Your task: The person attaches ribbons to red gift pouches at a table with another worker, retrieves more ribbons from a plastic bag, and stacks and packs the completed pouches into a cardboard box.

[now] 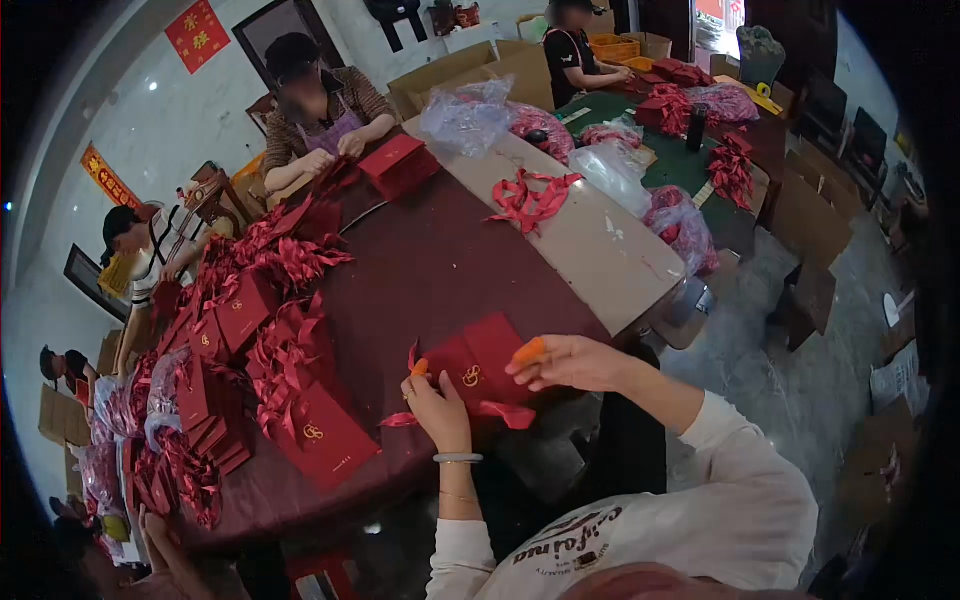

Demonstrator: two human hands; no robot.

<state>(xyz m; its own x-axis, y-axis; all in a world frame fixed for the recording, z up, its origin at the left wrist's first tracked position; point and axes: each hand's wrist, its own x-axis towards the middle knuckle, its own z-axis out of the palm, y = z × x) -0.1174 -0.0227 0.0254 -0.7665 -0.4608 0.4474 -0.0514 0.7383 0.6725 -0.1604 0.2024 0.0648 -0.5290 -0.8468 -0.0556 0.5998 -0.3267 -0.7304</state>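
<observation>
A red bag with a gold emblem (pixel 485 345) lies at the near edge of the dark red table, and a red ribbon (pixel 508 414) lies along its lower side. My left hand (pixel 436 405), with an orange finger cover and a bracelet at the wrist, is at the bag's left edge with its fingers bent together; what they hold, if anything, is hidden. Over the bag's right edge is my right hand (pixel 568 363), also with an orange finger cover, its fingers partly spread and nothing visible in them.
Red bags (pixel 325 430) and heaped ribbons (pixel 275 250) cover the table's left side. Across the table a person (pixel 325 120) handles red material near a red box (pixel 398 165). Loose ribbons (pixel 533 200) lie on a beige board (pixel 600 255). Other people work farther off.
</observation>
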